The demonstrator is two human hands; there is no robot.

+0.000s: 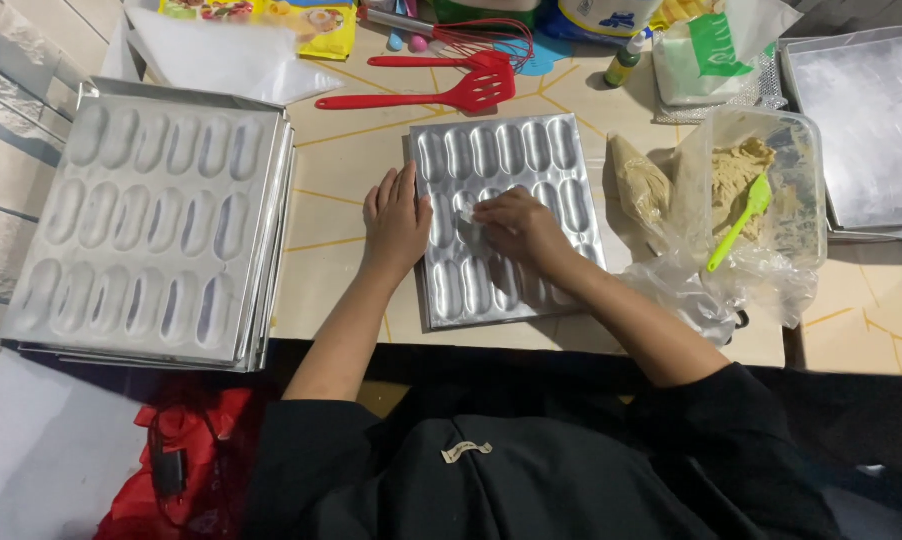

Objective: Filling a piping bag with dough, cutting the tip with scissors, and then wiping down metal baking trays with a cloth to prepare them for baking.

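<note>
Black-sleeved arms reach over the counter: left hand lies flat, holding nothing, steadying the silver oval-cavity metal baking mould at centre, right hand fingertips pinched rubbing a cavity; best cover every hollow evenly.

1 head-worn view, steeply down, close over the table

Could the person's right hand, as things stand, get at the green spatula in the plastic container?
Probably yes: the green spatula sticks out of the open plastic container, just beside the right hand, with only loose plastic wrap between.
</note>
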